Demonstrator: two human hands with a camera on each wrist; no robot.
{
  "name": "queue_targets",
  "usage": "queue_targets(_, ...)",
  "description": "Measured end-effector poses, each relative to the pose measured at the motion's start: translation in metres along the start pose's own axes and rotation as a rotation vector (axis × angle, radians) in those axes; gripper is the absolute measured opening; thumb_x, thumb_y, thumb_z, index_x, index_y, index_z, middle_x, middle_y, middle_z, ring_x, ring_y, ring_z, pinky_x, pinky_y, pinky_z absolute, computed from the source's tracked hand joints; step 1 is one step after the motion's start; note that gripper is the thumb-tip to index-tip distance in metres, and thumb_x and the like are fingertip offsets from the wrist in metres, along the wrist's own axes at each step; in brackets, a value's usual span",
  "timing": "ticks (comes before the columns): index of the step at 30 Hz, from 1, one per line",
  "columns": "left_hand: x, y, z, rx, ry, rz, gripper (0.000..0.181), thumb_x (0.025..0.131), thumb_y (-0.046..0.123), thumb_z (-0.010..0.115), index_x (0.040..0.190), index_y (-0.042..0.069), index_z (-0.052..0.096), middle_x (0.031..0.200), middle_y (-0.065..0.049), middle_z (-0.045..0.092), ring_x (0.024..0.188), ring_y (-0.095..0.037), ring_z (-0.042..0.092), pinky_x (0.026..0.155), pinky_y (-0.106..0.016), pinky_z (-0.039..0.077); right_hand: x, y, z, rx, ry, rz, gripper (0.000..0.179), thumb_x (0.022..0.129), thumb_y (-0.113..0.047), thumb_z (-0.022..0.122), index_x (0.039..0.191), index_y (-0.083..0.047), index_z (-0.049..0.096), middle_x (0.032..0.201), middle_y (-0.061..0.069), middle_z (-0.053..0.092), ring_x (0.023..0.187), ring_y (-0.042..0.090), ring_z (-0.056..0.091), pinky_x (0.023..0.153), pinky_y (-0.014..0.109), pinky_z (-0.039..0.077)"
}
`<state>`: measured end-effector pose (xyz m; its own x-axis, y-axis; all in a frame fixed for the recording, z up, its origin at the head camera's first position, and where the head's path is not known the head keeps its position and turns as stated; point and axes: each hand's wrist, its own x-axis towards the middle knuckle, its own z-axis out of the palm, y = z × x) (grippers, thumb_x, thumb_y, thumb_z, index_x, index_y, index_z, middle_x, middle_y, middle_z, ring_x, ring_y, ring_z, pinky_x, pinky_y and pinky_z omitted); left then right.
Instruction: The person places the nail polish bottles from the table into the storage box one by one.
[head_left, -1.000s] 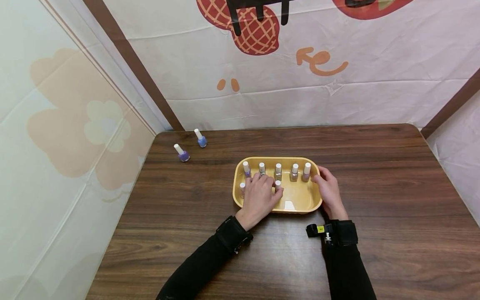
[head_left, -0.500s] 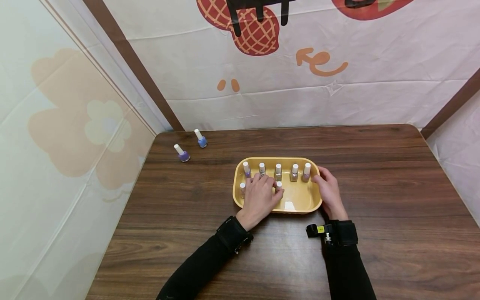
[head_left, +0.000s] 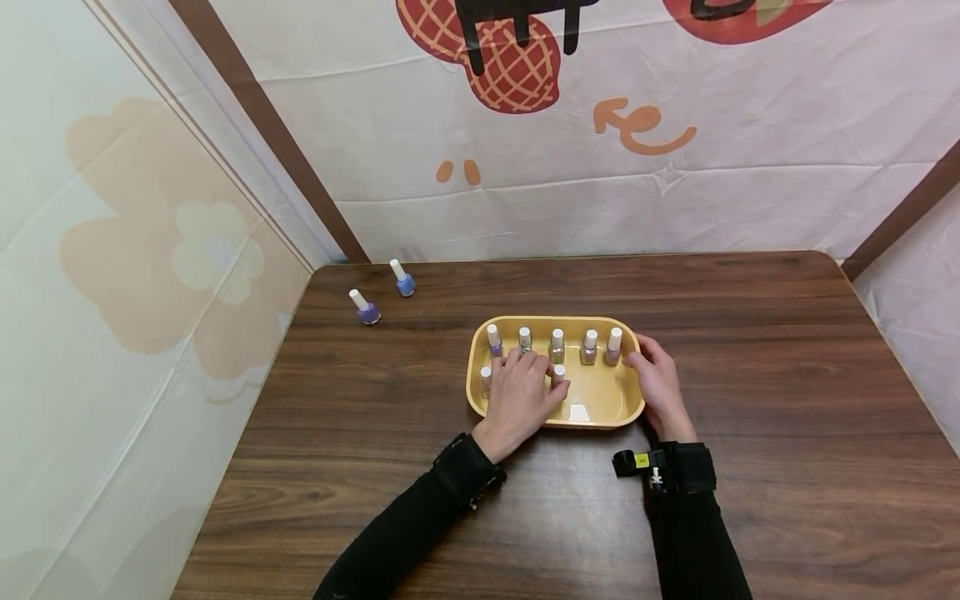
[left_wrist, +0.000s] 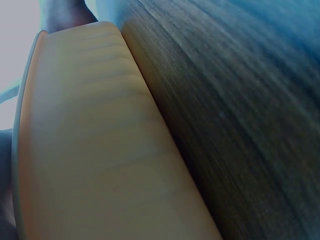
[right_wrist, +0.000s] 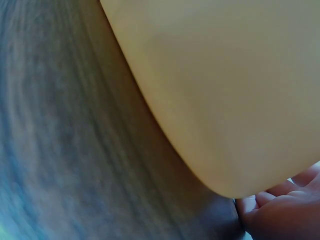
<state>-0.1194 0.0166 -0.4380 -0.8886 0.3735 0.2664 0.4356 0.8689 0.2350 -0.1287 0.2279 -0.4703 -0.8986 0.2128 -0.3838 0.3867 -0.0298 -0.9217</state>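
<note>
A yellow tray [head_left: 600,403] on the table holds several small white-capped nail polish bottles. My left hand [head_left: 516,400] reaches over the tray's near rim, with thumb and index finger pinching one nail polish bottle [head_left: 559,375] in the front row. That hand covers part of the front row. Behind it stands the back row, ending at the right in a pale purple bottle [head_left: 613,347]. My right hand [head_left: 662,390] grips the tray's right end, thumb at the rim. The left wrist view is mostly filled by the tray's outer wall [left_wrist: 95,140].
Two more bottles stand on the brown wooden table [head_left: 780,400] at the back left: a purple bottle [head_left: 367,312] and a blue bottle [head_left: 405,284]. A printed white cloth [head_left: 540,225] hangs behind the table's far edge, and another hangs on the left.
The bottle at my left thumb and index finger has shifted very slightly right and nearer in the tray. My right hand keeps its hold on the tray's end.
</note>
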Motion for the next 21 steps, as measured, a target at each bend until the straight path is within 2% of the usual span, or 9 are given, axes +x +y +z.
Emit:
queue_targets(8,-0.0004,0.0005,-0.0016,0.011,0.004,0.004,0.026,0.085,0.042,0.068,0.080,0.017,0.067,0.080,0.003,0.065,0.081,-0.019,0.053,0.080,-0.040,0.040,-0.0010,-0.0004,-0.0003,-0.001,-0.004,-0.016,0.052,0.090,-0.008,0.045,0.142,-0.005,0.043,0.144,0.013,0.041,0.122,0.021,0.042,0.098,0.025,0.040)
queue_targets(21,-0.0024,-0.0014,-0.0079,0.001,0.039,0.001,0.033,0.082,0.048,0.069,0.086,0.015,0.069,0.085,0.003,0.067,0.087,-0.019,0.054,0.081,-0.039,0.039,-0.0021,-0.0006,-0.0002,-0.006,-0.003,-0.015,0.053,0.091,-0.009,0.045,0.144,-0.006,0.041,0.145,0.013,0.040,0.123,0.021,0.041,0.100,0.027,0.039)
